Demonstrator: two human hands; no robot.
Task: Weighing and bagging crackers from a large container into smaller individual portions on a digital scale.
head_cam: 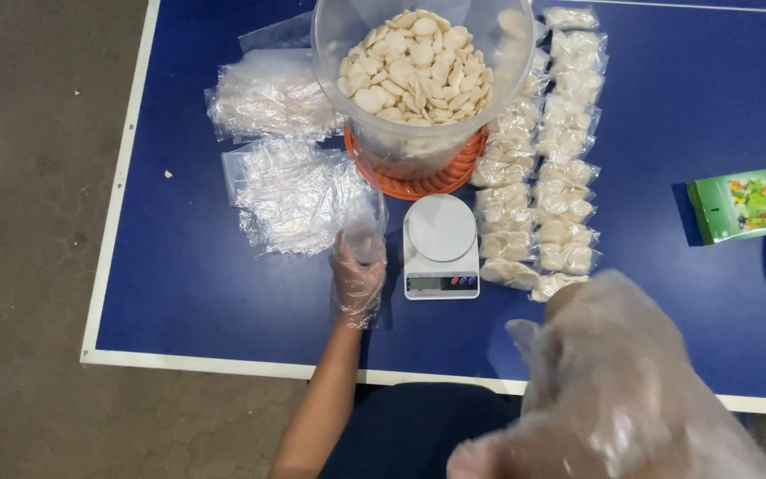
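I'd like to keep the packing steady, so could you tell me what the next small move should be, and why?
Probably bring the empty clear bag, which the gloved left hand holds upright, across to the tub of pale crackers. The scale platform beside it is bare, filled bags line the right, and the gloved right hand is raised near the camera, seemingly free to scoop.

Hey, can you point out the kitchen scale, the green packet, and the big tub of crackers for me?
kitchen scale (441, 227): head view, on its round white weighing plate.
green packet (749, 201): head view, on its printed front.
tub of crackers (415, 66): head view, on the pale crackers inside.
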